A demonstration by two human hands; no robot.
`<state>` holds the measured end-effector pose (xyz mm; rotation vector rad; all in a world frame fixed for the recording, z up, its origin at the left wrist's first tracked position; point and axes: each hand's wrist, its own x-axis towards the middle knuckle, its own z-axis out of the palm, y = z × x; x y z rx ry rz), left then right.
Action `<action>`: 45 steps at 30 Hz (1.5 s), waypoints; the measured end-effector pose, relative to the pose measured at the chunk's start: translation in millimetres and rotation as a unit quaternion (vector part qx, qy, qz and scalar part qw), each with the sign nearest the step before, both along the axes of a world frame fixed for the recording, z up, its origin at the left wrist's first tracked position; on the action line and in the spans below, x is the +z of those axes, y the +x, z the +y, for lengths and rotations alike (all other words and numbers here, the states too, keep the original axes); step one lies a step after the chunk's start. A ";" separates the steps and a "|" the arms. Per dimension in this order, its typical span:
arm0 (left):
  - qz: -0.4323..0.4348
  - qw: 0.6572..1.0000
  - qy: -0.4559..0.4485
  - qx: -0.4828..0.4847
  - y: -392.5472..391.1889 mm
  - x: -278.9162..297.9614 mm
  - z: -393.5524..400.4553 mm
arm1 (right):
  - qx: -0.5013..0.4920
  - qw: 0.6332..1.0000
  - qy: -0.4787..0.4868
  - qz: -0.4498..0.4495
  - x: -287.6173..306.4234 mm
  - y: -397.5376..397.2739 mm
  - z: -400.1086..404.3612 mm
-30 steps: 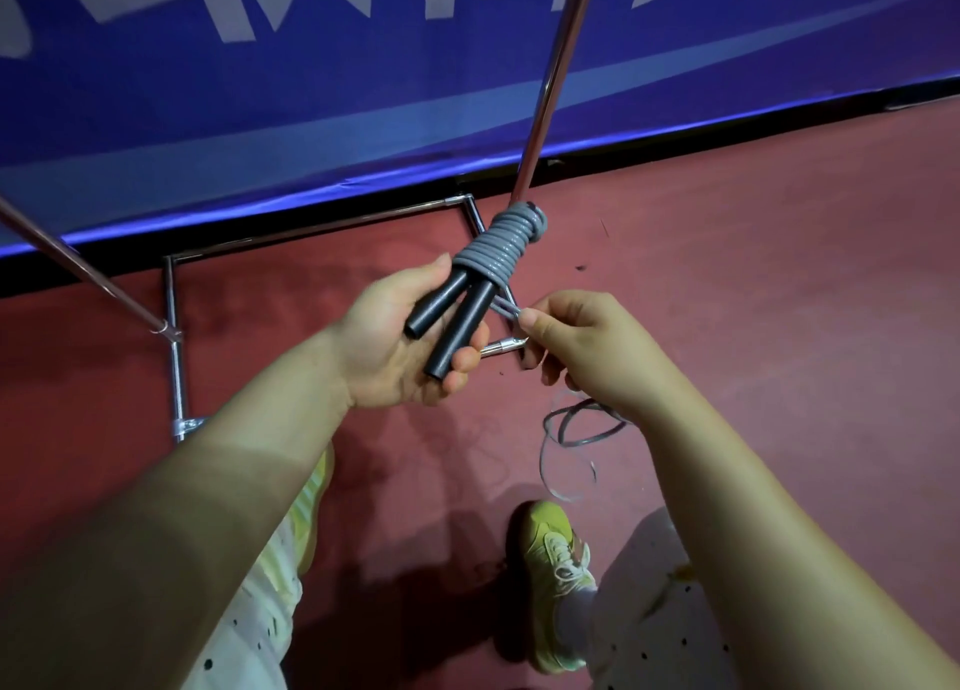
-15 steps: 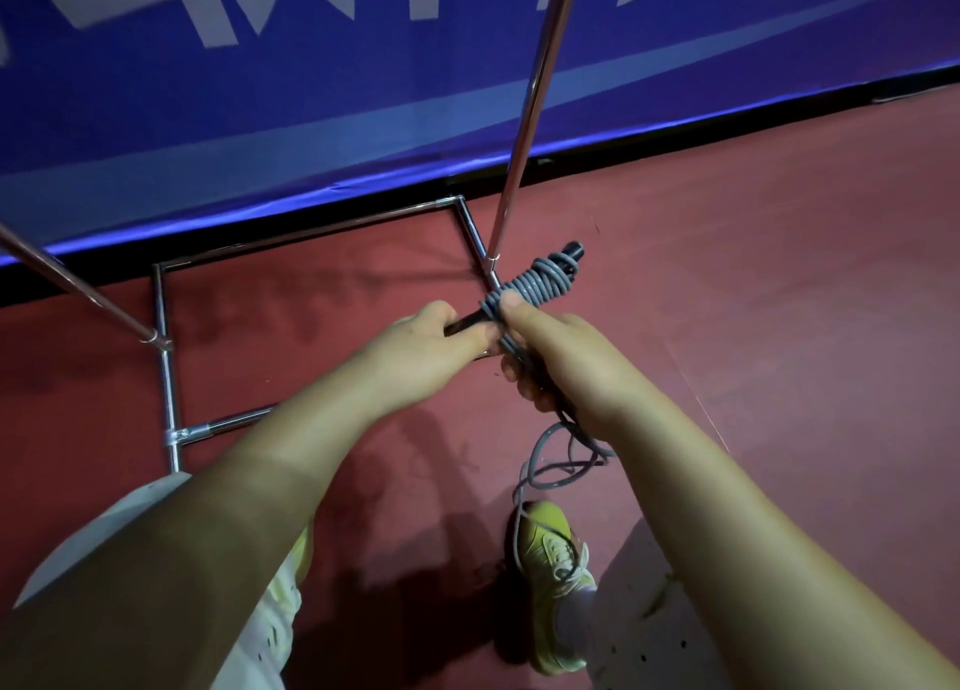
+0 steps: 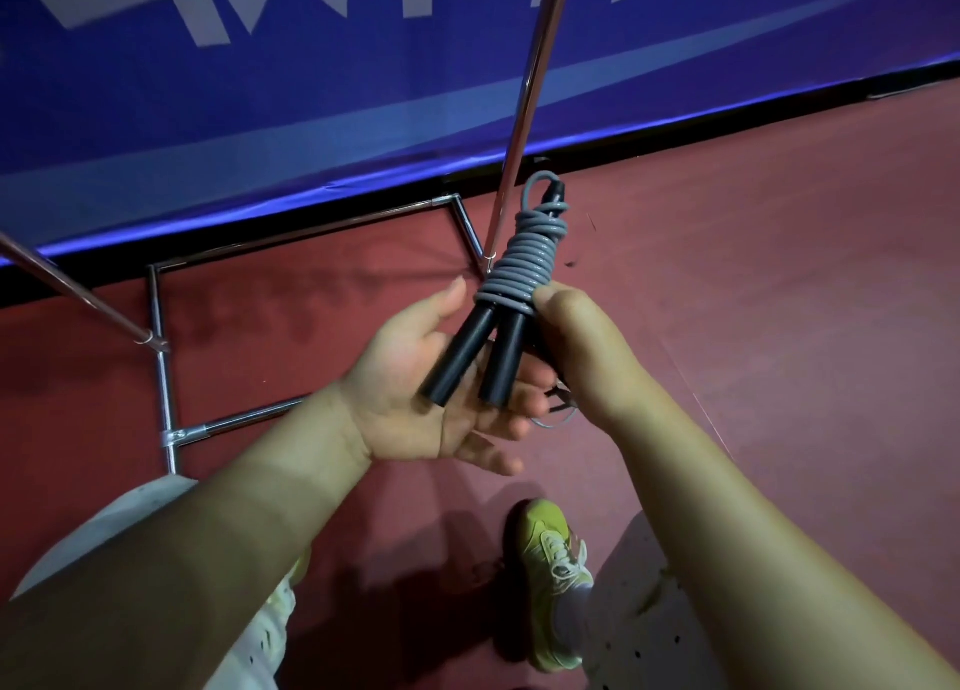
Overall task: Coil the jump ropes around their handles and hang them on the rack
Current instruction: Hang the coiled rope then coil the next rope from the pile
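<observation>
Head view: the left hand (image 3: 436, 403) lies palm up, fingers spread and relaxed, cradling the two black cylindrical plastic handles (image 3: 480, 359) side by side. Above that palm, the grey rubbery rope (image 3: 522, 265) is wound in tight turns around the upper handles, a small loop poking out at the top. The right hand (image 3: 584, 346) grips the bundle from the right, thumb pressed against the lowest turns; a loose tail of cord dangles beneath it. Behind the grip rises the chrome metal rack (image 3: 524, 102). Red floor (image 3: 779, 273) below, yellow-green sneaker (image 3: 550, 580) underneath.
</observation>
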<state>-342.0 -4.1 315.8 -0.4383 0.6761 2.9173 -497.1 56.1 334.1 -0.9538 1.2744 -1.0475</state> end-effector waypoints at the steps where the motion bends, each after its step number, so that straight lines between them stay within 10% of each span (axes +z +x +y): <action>1: 0.018 1.000 0.026 0.002 -0.4 0.4 0.6 | 0.005 1.000 -0.005 0.006 -0.9 -1.9 0.3; 8: -0.043 0.997 -0.035 0.046 12.6 19.7 -17.6 | 0.096 0.992 0.043 -0.075 2.6 -16.9 2.2; 20: -0.184 0.969 -0.124 0.111 20.0 32.0 -22.2 | 0.032 0.977 0.045 0.208 7.9 -7.1 -0.8; 30: -0.302 0.861 -0.375 0.162 2.7 20.6 -8.0 | 0.041 0.980 0.069 0.182 4.2 -5.0 1.4; 38: -0.299 0.870 -0.293 0.259 3.9 20.3 -21.7 | 0.096 0.976 0.176 0.088 -4.3 -22.1 2.9; 45: -0.321 0.833 -0.236 0.384 22.5 11.0 -44.8 | 0.050 0.940 0.194 0.278 -16.6 -33.2 3.3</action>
